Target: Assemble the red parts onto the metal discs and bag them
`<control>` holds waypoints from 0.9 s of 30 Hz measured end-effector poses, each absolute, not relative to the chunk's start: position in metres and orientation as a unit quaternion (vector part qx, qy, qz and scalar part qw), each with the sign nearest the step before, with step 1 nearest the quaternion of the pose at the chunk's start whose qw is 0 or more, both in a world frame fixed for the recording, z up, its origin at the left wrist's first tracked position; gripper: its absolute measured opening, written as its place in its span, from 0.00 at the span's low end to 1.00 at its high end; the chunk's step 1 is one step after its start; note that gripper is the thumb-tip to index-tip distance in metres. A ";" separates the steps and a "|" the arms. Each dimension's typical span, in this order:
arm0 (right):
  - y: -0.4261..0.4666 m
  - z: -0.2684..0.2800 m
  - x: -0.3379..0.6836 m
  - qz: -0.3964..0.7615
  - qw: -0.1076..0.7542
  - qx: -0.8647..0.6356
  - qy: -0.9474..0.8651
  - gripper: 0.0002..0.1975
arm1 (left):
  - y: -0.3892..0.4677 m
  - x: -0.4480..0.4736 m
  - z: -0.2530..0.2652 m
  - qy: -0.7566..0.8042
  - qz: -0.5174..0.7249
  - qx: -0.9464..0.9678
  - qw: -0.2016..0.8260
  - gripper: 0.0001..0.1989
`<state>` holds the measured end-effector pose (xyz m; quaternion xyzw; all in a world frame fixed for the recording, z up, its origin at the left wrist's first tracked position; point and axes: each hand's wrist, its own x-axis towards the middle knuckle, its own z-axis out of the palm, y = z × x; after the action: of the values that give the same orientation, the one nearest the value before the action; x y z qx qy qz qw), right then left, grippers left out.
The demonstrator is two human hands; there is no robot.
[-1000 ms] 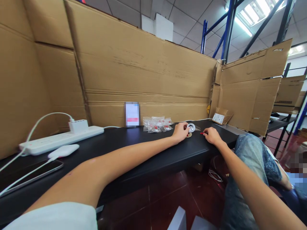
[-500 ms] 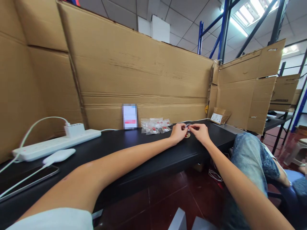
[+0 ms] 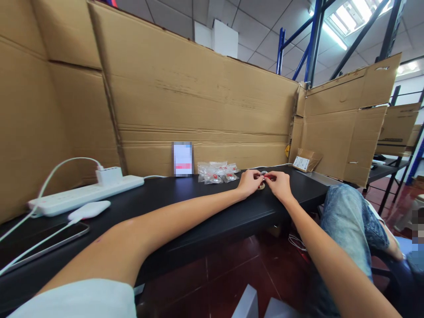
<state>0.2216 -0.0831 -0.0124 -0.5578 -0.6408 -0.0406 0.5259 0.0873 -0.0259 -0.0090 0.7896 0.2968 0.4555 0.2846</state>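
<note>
Over the far right part of the black table, my left hand (image 3: 248, 183) is closed in a pinch at the left side of a small silvery ring-shaped thing (image 3: 264, 172). My right hand (image 3: 280, 183) pinches at its right side, with a bit of red (image 3: 269, 177) showing at the fingertips. The fingers hide most of both, so their exact kind is unclear. Under the fingertips lies a small tan round thing (image 3: 261, 186), partly covered. To the left of my hands is a pile of clear plastic bags (image 3: 217, 172) with small red and silvery contents.
A phone with a lit screen (image 3: 183, 160) leans on the cardboard wall (image 3: 198, 106). White power strip (image 3: 89, 194), charging pad (image 3: 89, 210) and dark phone (image 3: 43, 245) lie left. A brown package (image 3: 308, 160) is at the back right. Someone's denim-covered knee (image 3: 344, 221) is close by my right arm.
The view has shifted slightly, so everything sits a little further right. My hands stay together at the same spot; more red shows at my right fingertips.
</note>
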 end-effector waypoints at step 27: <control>-0.096 -0.012 0.216 -0.220 0.365 -0.633 -0.647 0.10 | -0.046 0.084 0.001 0.244 0.427 0.860 0.137 0.12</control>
<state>0.2164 -0.0958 -0.0115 -0.6329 -0.6466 -0.2199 0.3647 0.0838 -0.0461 0.0009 0.8600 0.2439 0.4269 0.1365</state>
